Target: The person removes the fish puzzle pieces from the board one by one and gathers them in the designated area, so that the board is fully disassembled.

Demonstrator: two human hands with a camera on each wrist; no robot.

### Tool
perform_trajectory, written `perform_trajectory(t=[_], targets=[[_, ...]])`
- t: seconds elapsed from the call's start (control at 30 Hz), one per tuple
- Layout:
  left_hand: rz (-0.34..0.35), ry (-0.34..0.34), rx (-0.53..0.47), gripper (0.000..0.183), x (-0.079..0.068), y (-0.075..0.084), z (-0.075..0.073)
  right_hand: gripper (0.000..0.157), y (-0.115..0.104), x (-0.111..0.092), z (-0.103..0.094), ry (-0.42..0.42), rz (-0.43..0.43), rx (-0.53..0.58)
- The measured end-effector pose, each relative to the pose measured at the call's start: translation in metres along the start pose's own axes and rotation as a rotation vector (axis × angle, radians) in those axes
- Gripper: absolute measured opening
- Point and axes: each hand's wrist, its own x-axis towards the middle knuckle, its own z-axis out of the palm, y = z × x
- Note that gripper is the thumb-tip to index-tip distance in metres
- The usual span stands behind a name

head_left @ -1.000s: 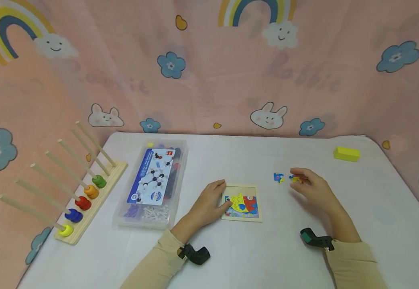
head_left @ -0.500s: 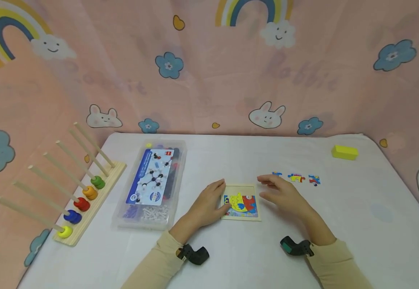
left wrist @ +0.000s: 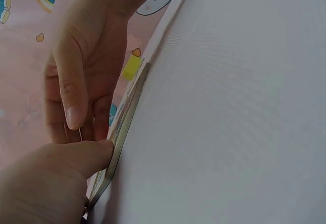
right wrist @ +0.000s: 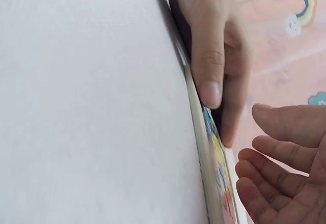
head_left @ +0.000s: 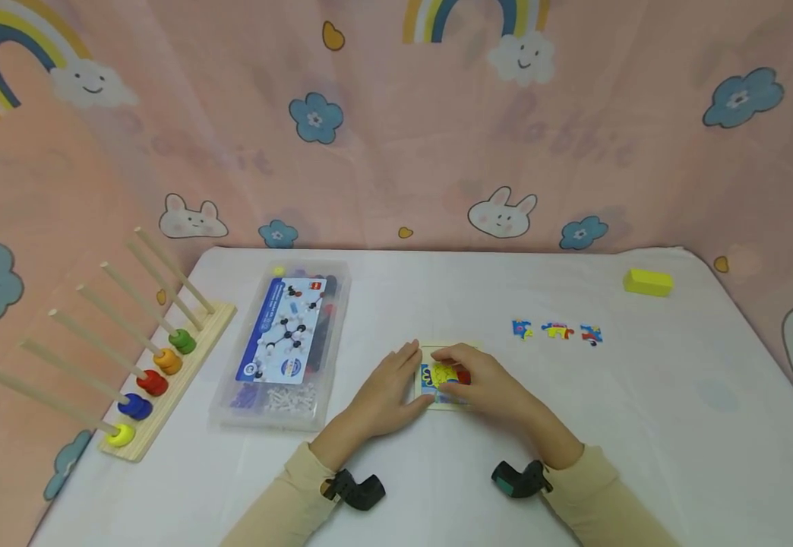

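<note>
A small wooden-framed jigsaw puzzle (head_left: 441,375) with a yellow, red and blue picture lies on the white table in the head view. My left hand (head_left: 384,395) rests along its left edge, fingers fairly straight and thumb against the near left corner. Over the puzzle's right part is my right hand (head_left: 488,384), its fingers loosely bent. In the right wrist view that hand (right wrist: 285,163) shows nothing between thumb and fingers. Three loose puzzle pieces, a blue one (head_left: 522,328), a yellow-and-red one (head_left: 557,330) and a red-and-blue one (head_left: 591,333), lie in a row to the right.
A clear plastic case (head_left: 283,346) with a molecule-model label stands left of the hands. Farther left is a wooden peg rack (head_left: 187,346) with coloured rings. A yellow block (head_left: 648,282) lies at the back right of the table.
My right hand has moved left from the loose pieces to above the puzzle, uncovering all three pieces. My left hand stays at the puzzle's left edge.
</note>
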Motion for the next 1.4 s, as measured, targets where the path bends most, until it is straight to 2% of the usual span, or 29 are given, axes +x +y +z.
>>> perform_trajectory(t=[0.17, 0.43, 0.63, 1.17, 1.4], targets=[[0.024, 0.019, -0.006, 0.072, -0.001, -0.003, 0.002, 0.041, 0.001, 0.009, 0.013, 0.022, 0.001, -0.029], [0.024, 0.029, 0.009, 0.067, -0.003, -0.003, 0.004, 0.032, 0.000, 0.008, 0.029, 0.112, 0.022, -0.112], [0.029, 0.036, 0.042, 0.063, -0.001, -0.002, 0.002, 0.030, 0.001, 0.010, 0.029, 0.119, -0.001, -0.119], [0.018, 0.046, 0.007, 0.064, 0.001, -0.002, 0.001, 0.029, 0.004, 0.014, 0.027, 0.121, -0.007, -0.061], [0.009, 0.052, 0.008, 0.064, 0.001, -0.003, 0.000, 0.031, 0.001, 0.015, 0.026, 0.113, -0.014, -0.127]])
